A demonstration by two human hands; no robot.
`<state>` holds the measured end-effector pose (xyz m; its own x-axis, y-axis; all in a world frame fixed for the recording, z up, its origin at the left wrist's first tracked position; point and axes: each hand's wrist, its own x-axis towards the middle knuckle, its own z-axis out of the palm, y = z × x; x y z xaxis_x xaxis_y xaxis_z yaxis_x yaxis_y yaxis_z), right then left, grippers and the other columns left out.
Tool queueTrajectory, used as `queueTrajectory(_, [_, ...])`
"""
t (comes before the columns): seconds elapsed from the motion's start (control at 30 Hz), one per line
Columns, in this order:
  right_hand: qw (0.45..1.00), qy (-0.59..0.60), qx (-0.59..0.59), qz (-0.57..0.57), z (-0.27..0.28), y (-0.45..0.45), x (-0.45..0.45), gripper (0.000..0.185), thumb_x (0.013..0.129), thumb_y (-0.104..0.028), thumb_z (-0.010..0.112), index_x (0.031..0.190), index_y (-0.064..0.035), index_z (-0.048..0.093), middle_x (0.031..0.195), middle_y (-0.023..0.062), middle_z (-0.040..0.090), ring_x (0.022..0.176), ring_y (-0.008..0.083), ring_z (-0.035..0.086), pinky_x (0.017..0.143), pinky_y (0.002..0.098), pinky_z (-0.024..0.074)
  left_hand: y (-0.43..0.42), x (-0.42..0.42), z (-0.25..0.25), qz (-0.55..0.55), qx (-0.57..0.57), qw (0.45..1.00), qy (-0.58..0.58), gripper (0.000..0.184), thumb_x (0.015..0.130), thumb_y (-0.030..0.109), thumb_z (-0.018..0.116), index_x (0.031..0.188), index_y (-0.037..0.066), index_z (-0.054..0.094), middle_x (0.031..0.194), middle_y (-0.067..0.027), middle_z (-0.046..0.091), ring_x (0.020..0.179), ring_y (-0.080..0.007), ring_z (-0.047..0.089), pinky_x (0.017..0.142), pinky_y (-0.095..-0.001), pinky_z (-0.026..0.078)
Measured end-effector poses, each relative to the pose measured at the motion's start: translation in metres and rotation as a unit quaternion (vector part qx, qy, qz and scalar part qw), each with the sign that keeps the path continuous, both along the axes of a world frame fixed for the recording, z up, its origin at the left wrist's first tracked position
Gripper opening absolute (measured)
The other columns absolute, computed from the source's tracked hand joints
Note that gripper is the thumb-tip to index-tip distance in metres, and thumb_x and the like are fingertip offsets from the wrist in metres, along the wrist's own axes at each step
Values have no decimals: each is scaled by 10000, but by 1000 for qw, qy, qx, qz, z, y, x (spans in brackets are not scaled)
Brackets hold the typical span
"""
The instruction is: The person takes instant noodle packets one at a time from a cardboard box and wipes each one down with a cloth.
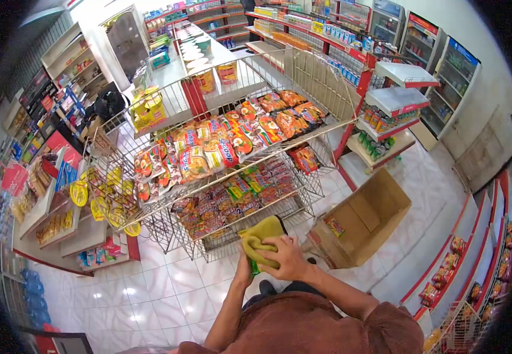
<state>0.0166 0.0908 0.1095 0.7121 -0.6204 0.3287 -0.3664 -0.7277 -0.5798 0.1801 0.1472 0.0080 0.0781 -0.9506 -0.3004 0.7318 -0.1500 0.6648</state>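
Note:
Close in front of my body, my right hand (283, 258) grips a yellow-green cloth (265, 233) with a dark edge. The cloth lies over a green packet (254, 267), of which only a small part shows. My left hand (243, 269) is wrapped round the packet from the left side. Just beyond both hands stands a wire rack. Its upper basket (232, 171) holds rows of red and orange noodle packets (214, 144). More packets (241, 197), some of them green, lie on the lower wire level.
An open cardboard box (359, 221) with one small packet (335, 226) inside stands right of my hands. Yellow packets (109, 197) hang at the rack's left. Shelves with red edges (445, 259) line the right side. Drinks fridges (452, 76) stand at the back right.

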Motion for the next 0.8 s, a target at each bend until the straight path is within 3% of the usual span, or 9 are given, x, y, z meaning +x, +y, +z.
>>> queueTrajectory(0.07, [999, 32, -28, 2, 9, -2, 12, 391, 779, -228, 692, 1126, -58, 630, 1255, 181, 525, 1192, 371, 462, 1004, 447, 380, 3, -3, 4, -23, 13, 999, -33, 675, 944, 589, 338, 1390, 83, 349, 1343, -89, 467, 1206, -210, 487, 1004, -357, 422])
queueTrajectory(0.17, [987, -140, -60, -59, 1, -17, 34, 358, 792, -212, 680, 1113, -58, 645, 1312, 180, 502, 1235, 373, 444, 1021, 464, 373, 4, -4, 19, -26, 10, 999, -45, 716, 935, 632, 287, 1404, 93, 336, 1354, -98, 460, 1213, -229, 487, 1008, -376, 425])
queueTrajectory(0.33, [988, -138, -43, -56, 1, 19, 40, 329, 784, -141, 668, 1084, -9, 641, 1326, 190, 497, 1262, 391, 432, 1042, 459, 356, -4, 8, 28, 28, -13, 999, 13, 711, 941, 627, 279, 1423, 106, 309, 1369, -98, 448, 1221, -241, 483, 1021, -387, 413])
queueTrajectory(0.43, [993, -107, -39, 25, -11, 34, 33, 350, 778, -141, 670, 1101, -13, 633, 1328, 197, 497, 1264, 402, 430, 1036, 487, 356, -2, 6, 32, 47, -14, 998, 51, 691, 946, 615, 292, 1416, 109, 317, 1359, -88, 453, 1217, -237, 485, 1026, -381, 409])
queueTrajectory(0.53, [993, -105, -58, -23, 3, 13, 28, 376, 788, -182, 664, 1134, -40, 624, 1360, 180, 470, 1282, 397, 408, 1051, 498, 336, -2, -8, 36, 47, -11, 996, 78, 678, 948, 610, 301, 1401, 108, 338, 1342, -90, 467, 1198, -241, 499, 1006, -384, 428])
queueTrajectory(0.63, [990, -115, -59, -54, 7, 3, 31, 399, 790, -211, 663, 1153, -52, 616, 1382, 176, 450, 1296, 396, 391, 1060, 508, 322, -6, -28, 36, 65, 1, 996, -53, 680, 939, 627, 304, 1366, 105, 385, 1302, -99, 497, 1177, -254, 512, 993, -393, 436])
queueTrajectory(0.73, [988, -137, -34, -68, 5, 5, 42, 419, 784, -227, 667, 1158, -48, 609, 1394, 185, 434, 1306, 398, 378, 1063, 516, 313, -2, -8, 18, 27, -14, 995, -93, 703, 930, 643, 300, 1382, 109, 368, 1325, -101, 481, 1194, -256, 497, 1006, -399, 421])
queueTrajectory(0.8, [990, -116, -76, -8, 3, 27, 46, 423, 780, -228, 668, 1152, -36, 606, 1392, 188, 435, 1304, 392, 383, 1064, 510, 313, 0, 3, 21, 12, -17, 994, -111, 715, 926, 651, 297, 1391, 111, 359, 1336, -102, 473, 1202, -256, 490, 1012, -402, 413])
